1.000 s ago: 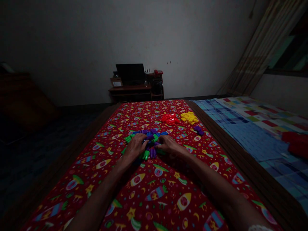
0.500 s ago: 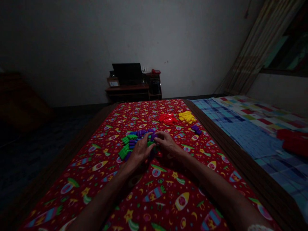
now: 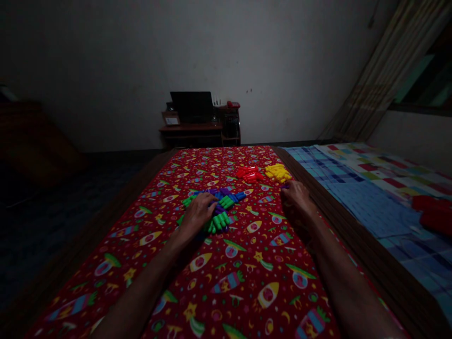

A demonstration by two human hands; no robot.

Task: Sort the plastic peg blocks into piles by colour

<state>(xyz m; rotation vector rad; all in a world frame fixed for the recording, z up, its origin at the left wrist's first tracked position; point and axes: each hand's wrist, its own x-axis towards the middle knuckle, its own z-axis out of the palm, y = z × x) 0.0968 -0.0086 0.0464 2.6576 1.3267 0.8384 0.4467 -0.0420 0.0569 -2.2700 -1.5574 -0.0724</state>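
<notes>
The left hand (image 3: 198, 213) and the right hand (image 3: 298, 194) are both bare. Bare, too, are the left forearm (image 3: 150, 280) and the right forearm (image 3: 341, 266), from the wrists down to the bottom edge of the view. Each forearm is slim near the wrist and broadens evenly toward the elbow, its outline smooth and rounded. The left hand has a long, lean back, slender fingers (image 3: 207, 197) and a distinct thumb. The right hand looks compact, with a rounded back. Dim light softens the surfaces, and the nails and finer creases are too dark and small to make out.
</notes>
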